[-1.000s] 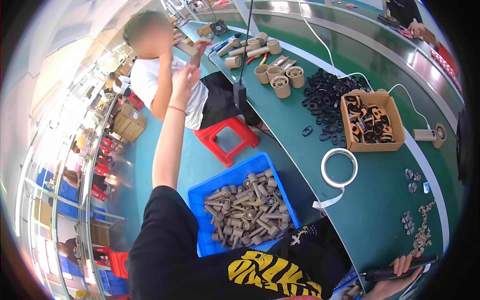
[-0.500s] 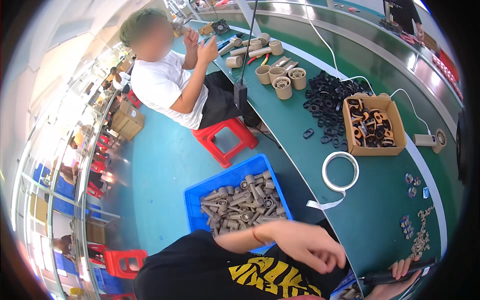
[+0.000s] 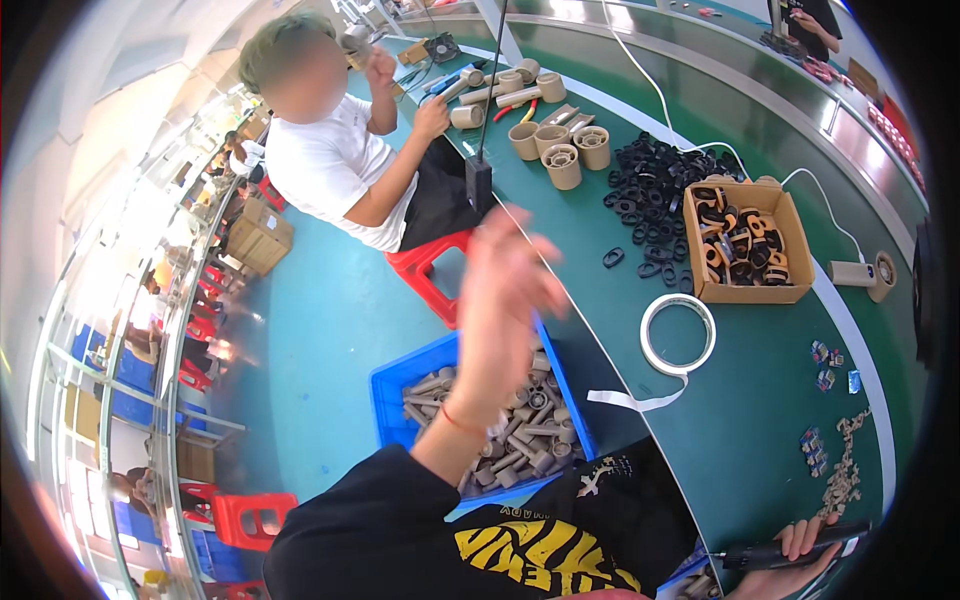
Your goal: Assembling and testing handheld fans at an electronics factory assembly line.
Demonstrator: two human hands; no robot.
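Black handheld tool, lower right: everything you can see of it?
The black handheld tool is slim and elongated, plastic-looking, with a thin tip at its left end and a pale patch near the right. It lies almost level, right end slightly higher, at the edge of the green table. The right hand wraps its middle. Whether it touches the tabletop is unclear.

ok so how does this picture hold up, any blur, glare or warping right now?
Head view, centre: the left hand is blurred, while the right hand on the black electric screwdriver looks sharper; head view, far left: glare washes out the background; head view, right: the green worktable bows along its far edge.
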